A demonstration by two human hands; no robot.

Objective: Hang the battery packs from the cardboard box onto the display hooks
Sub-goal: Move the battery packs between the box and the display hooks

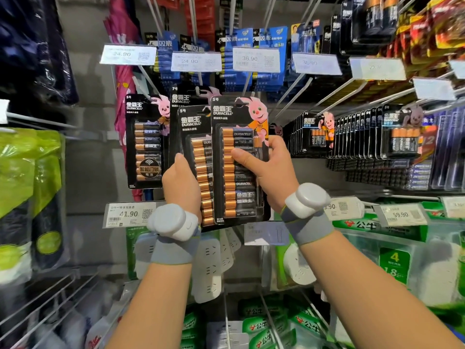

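Observation:
My right hand (264, 172) grips a black Duracell battery pack (239, 117) with a pink bunny on its card, held upright in front of the display. My left hand (180, 182) holds a second, similar battery pack (195, 137) just behind and to the left of it. Another pack (144, 142) hangs on a hook further left. A bare metal hook (247, 83) slants down above the held packs. The cardboard box is not in view.
White price tags (128, 54) sit on hook ends above, over blue battery packs (239, 41). Rows of black packs (352, 137) hang to the right. Green power-strip boxes (392, 260) fill the shelf below. Umbrellas (123, 102) hang at the left.

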